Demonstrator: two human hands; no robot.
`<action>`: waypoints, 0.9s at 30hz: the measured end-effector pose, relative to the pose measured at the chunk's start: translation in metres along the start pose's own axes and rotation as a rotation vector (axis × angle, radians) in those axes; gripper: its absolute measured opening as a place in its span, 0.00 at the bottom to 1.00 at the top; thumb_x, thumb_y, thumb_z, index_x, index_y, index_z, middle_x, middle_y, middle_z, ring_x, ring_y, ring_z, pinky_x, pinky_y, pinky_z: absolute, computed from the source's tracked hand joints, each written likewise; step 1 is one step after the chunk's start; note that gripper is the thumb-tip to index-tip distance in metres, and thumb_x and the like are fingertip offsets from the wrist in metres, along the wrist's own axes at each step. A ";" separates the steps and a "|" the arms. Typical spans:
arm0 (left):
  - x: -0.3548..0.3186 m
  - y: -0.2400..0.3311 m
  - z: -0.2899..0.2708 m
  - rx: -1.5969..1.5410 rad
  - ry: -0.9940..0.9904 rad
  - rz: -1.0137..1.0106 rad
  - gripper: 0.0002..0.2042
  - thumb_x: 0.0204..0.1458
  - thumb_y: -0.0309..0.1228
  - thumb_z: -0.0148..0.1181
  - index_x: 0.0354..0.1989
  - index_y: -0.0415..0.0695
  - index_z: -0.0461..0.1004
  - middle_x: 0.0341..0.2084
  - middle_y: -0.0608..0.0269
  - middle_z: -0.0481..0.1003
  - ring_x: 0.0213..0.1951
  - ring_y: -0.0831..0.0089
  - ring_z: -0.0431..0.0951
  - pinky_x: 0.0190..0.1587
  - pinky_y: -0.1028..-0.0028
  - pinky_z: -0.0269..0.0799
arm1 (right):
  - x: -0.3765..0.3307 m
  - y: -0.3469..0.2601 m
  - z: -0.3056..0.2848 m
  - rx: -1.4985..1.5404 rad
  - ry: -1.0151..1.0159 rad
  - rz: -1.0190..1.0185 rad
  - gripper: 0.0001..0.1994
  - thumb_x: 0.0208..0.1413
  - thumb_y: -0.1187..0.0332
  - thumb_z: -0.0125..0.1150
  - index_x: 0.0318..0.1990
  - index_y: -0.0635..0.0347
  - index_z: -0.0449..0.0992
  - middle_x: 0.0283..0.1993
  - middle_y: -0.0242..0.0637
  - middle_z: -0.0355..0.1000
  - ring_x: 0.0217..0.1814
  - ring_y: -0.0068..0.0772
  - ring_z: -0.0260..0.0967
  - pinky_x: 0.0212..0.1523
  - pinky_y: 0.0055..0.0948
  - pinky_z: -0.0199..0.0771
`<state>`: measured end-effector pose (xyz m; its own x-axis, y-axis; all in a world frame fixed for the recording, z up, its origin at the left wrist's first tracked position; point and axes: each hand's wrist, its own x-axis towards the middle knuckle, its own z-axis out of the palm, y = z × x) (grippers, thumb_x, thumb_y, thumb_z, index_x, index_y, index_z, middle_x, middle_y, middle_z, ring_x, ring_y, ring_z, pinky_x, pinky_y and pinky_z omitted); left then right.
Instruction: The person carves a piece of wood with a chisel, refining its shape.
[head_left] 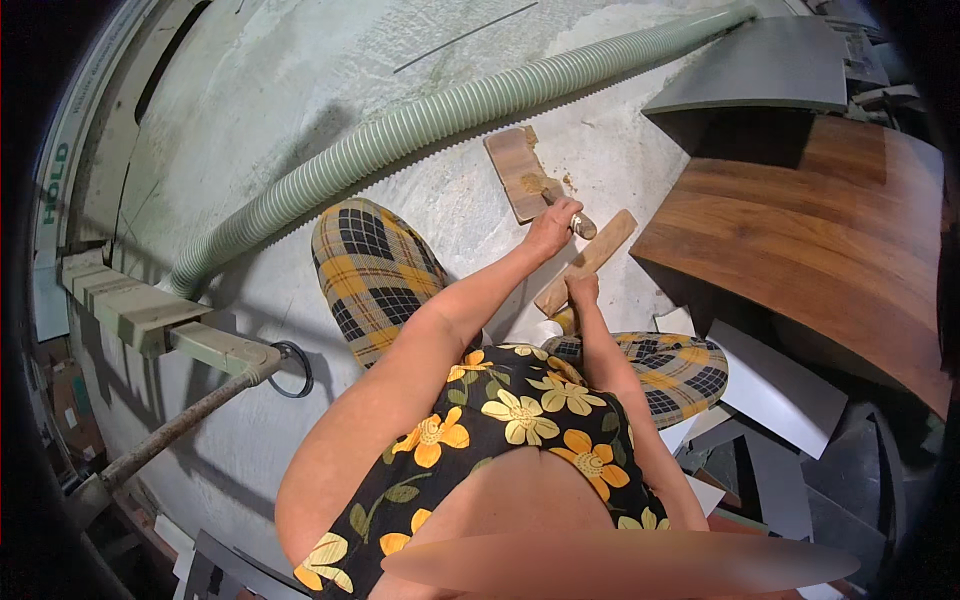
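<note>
I see left hand (553, 226) fisted around a brush handle (583, 225), bristles on glue-smeared wood block (520, 172); right hand (581, 290) clamps a wood strip (588, 260) steady just beside.

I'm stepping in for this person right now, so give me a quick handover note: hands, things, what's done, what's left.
Left hand: closed on a short tool whose tip rests on the small flat wooden board lying on the pale concrete floor.
Right hand: gripping the narrow light wooden strip, which lies slanted just right of the board.
Done: brownish paste sits on the board's near end.
Left: most of the board's face is bare; the strip looks uncoated.
Nearby: ribbed green hose, large curved walnut-brown panel.
</note>
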<state>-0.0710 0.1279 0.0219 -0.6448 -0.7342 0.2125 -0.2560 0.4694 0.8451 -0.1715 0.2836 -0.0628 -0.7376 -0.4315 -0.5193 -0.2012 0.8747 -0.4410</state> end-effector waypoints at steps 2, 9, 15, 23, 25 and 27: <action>0.002 0.006 -0.001 -0.061 0.057 0.040 0.21 0.41 0.14 0.51 0.46 0.44 0.68 0.44 0.51 0.71 0.46 0.47 0.73 0.45 0.57 0.71 | 0.017 0.024 0.011 -0.120 0.065 -0.039 0.30 0.37 0.56 0.73 0.43 0.72 0.72 0.43 0.55 0.75 0.45 0.51 0.74 0.45 0.40 0.76; 0.012 0.015 -0.007 -0.038 0.004 -0.063 0.22 0.40 0.17 0.58 0.48 0.43 0.67 0.45 0.50 0.72 0.48 0.49 0.73 0.48 0.60 0.71 | 0.030 0.037 0.025 0.120 0.036 0.008 0.26 0.35 0.52 0.75 0.31 0.71 0.77 0.31 0.48 0.76 0.26 0.40 0.74 0.23 0.36 0.74; 0.010 0.017 -0.003 -0.021 0.075 -0.019 0.22 0.40 0.17 0.58 0.48 0.43 0.67 0.46 0.51 0.72 0.48 0.49 0.74 0.47 0.59 0.72 | 0.007 0.012 0.006 -0.088 0.189 0.011 0.29 0.34 0.56 0.73 0.38 0.75 0.77 0.37 0.50 0.76 0.37 0.42 0.75 0.39 0.36 0.76; 0.016 0.017 0.000 -0.077 0.166 -0.043 0.17 0.42 0.15 0.51 0.43 0.41 0.71 0.41 0.49 0.74 0.44 0.48 0.75 0.45 0.56 0.72 | -0.018 -0.024 -0.016 0.645 -0.112 0.292 0.20 0.40 0.61 0.68 0.36 0.70 0.75 0.35 0.42 0.74 0.36 0.44 0.75 0.39 0.39 0.77; 0.022 0.019 -0.002 -0.091 0.141 -0.056 0.17 0.42 0.15 0.51 0.43 0.41 0.71 0.40 0.49 0.75 0.44 0.48 0.75 0.45 0.56 0.71 | -0.025 -0.029 -0.021 0.965 -0.088 0.252 0.20 0.44 0.61 0.64 0.41 0.68 0.71 0.35 0.40 0.72 0.35 0.42 0.73 0.38 0.41 0.77; 0.034 0.018 -0.005 -0.110 0.100 -0.094 0.14 0.43 0.17 0.53 0.41 0.42 0.71 0.37 0.49 0.75 0.42 0.48 0.75 0.43 0.56 0.71 | -0.024 -0.033 -0.029 1.154 -0.071 0.225 0.21 0.45 0.62 0.62 0.44 0.68 0.70 0.37 0.41 0.70 0.37 0.42 0.72 0.37 0.42 0.76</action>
<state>-0.0935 0.1087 0.0468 -0.5455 -0.8200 0.1731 -0.2281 0.3440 0.9108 -0.1662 0.2713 -0.0148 -0.6371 -0.3366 -0.6934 0.6582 0.2304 -0.7167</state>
